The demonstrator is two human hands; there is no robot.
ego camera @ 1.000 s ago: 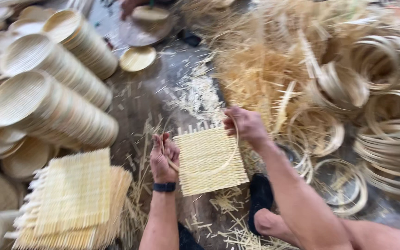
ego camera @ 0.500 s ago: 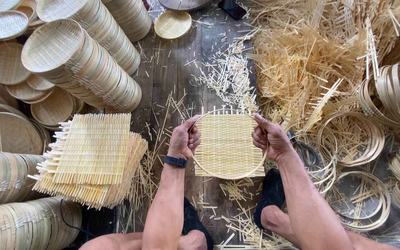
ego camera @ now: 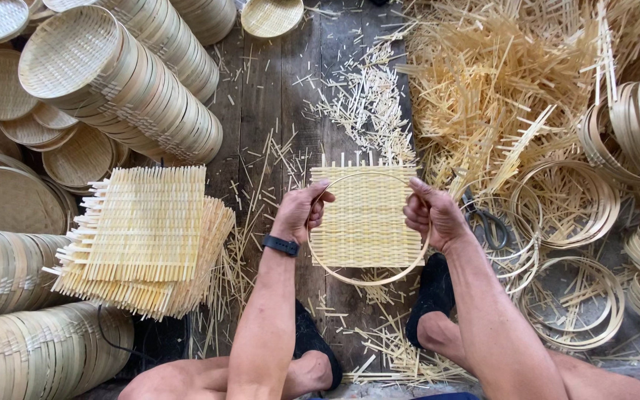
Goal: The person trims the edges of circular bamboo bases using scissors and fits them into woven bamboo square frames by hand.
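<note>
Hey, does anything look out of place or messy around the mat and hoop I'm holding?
Offcuts litter the floor; scissors lie half buried in hoops beside the right hand.

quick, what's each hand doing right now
Left hand: closed on the thin round bamboo hoop and square pale woven bamboo mat.
Right hand: closed on their right edge.

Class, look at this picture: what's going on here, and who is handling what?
A person sits on a plank floor with both hands raised. The left hand and right hand grip a thin bamboo hoop laid over a square woven mat. A pile of similar mats lies to the left, near stacked round trays. Loose hoops and bamboo strips lie right.
</note>
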